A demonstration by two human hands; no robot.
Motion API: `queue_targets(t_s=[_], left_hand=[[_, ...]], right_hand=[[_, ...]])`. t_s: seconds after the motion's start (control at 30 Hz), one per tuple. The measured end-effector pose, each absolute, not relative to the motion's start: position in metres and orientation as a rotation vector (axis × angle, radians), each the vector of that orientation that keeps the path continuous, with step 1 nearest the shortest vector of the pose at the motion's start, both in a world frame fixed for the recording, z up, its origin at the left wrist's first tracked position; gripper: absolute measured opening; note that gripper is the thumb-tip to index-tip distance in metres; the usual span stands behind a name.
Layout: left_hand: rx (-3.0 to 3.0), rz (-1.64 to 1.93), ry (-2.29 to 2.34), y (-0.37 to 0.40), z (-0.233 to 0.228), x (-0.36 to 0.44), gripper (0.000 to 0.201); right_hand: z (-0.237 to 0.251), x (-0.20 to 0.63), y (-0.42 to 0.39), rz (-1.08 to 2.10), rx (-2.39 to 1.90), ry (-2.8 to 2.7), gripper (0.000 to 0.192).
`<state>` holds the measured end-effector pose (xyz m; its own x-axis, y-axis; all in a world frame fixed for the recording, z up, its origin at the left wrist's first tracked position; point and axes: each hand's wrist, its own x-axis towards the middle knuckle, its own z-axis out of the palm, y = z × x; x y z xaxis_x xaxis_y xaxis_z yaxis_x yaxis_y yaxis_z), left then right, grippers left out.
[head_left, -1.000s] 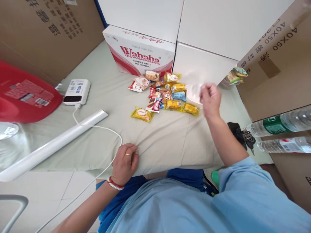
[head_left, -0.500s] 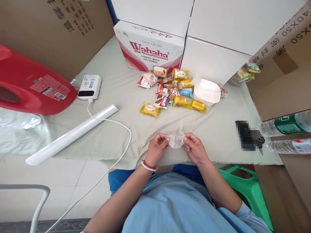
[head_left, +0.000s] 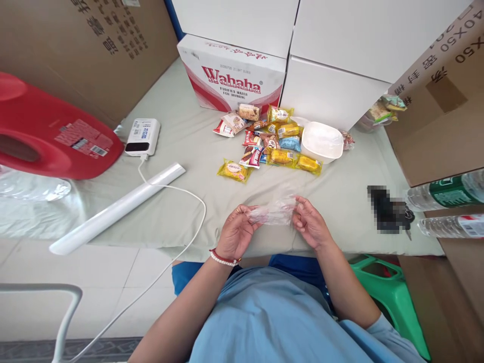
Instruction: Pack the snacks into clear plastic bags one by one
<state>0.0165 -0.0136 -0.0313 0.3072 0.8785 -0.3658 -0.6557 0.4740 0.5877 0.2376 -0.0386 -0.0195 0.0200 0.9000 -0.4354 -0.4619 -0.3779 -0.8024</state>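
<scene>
Stretched wider now: one clear bag [head_left: 273,213], seemingly plastic, pinched by left hand [head_left: 236,233], right hand [head_left: 310,224].

You've got a clear, colourless thin plastic bag [head_left: 273,212] over the pale grey-green cloth-covered tabletop [head_left: 189,201]. Your left wrist wears a red-and-white bead bracelet [head_left: 223,258]. Snack packets [head_left: 270,143] are mostly yellow, some red, one blue. White plastic tub [head_left: 322,141]. Red-and-white Wahaha carton [head_left: 230,75]. Red jug [head_left: 49,133].
</scene>
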Motion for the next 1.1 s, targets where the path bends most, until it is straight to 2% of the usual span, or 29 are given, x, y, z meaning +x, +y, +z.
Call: queue_targets(t_s=[0.17,0.43,0.6,0.77,0.93,1.1], left_hand=[[0.224,1.071,0.747,-0.010,-0.031,0.019,0.034],[0.180,1.146,0.830,-0.006,-0.039,0.016,0.041],[0.271,1.005,0.772,-0.011,-0.035,0.021,0.046],[0.306,1.030,0.769,-0.015,-0.034,0.022,0.046],[0.326,1.015,0.805,-0.013,-0.036,0.008,0.037],[0.410,0.810,0.837,-0.010,-0.034,0.005,0.053]], right_hand=[[-0.022,0.244,-0.034,1.699,-1.218,-0.520,0.044],[-0.024,0.243,-0.047,1.606,-1.129,-0.561,0.031],[-0.017,0.236,-0.051,1.594,-0.956,-0.597,0.052],[-0.018,0.232,-0.044,1.648,-1.030,-0.487,0.058],[-0.021,0.243,-0.044,1.527,-1.167,-0.511,0.037],[-0.018,0.250,-0.051,1.459,-1.261,-0.649,0.032]])
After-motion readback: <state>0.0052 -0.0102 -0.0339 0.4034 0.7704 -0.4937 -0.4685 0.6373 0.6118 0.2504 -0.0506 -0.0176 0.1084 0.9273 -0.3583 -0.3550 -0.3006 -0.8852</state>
